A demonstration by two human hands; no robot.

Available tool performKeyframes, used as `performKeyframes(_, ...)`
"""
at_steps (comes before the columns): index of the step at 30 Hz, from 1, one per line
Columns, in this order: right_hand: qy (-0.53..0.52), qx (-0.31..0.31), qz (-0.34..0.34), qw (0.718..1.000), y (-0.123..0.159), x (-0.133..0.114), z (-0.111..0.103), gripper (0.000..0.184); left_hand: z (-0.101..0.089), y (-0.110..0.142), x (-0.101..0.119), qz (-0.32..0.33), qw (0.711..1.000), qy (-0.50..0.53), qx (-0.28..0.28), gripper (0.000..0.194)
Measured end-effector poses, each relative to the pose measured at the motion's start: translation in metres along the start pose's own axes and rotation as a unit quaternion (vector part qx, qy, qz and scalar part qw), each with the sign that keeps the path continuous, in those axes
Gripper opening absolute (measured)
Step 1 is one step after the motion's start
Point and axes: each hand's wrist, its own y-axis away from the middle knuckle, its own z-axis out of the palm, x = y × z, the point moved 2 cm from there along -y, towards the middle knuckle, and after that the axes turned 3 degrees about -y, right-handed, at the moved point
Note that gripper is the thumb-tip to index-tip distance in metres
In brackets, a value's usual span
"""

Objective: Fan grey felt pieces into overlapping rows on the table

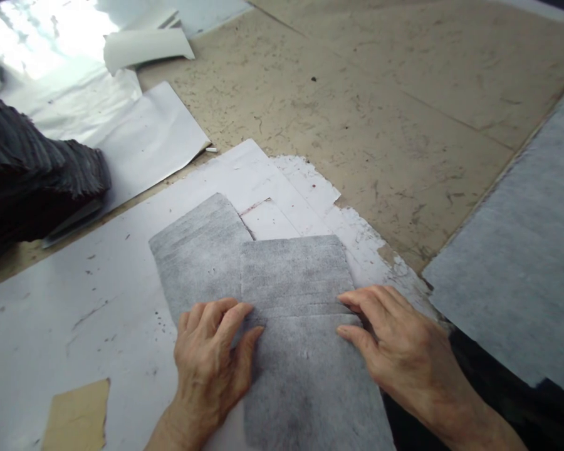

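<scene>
Two overlapping grey felt-like pieces lie on white paper (pixel 75 300) in front of me. The upper grey piece (pixel 301 351) runs toward me; the lower grey piece (pixel 197 250) sticks out to its left. My left hand (pixel 211 363) rests flat on the seam where both pieces meet, fingers stretched forward. On the upper piece's right edge lies my right hand (pixel 395 344), fingers pointing left and pressed flat on the fabric. Neither hand grips anything.
A large grey sheet (pixel 526 263) lies at the right. A dark ribbed stack (pixel 32 181) sits at the left on shiny white sheets (pixel 136 138). A curled white piece (pixel 141 47) is at the back. A brown scrap (pixel 78 416) lies near left. The worktop (pixel 357 94) is scuffed tan board.
</scene>
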Motion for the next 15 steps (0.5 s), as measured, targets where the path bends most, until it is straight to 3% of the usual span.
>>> performKeyframes(3,-0.016,0.007,0.036,0.999,0.004,0.005,0.005,0.008,0.002,0.0,0.0,-0.025,0.999,0.039,-0.019,0.016)
performKeyframes(9,0.005,0.04,0.109,0.993,0.013,0.001,0.009,0.024,0.005,0.0,-0.003,-0.105,0.99,0.085,-0.052,0.018)
performKeyframes(15,-0.033,0.044,0.126,0.991,0.014,0.0,0.007,0.026,0.003,-0.005,-0.002,-0.146,0.979,0.109,-0.091,0.02)
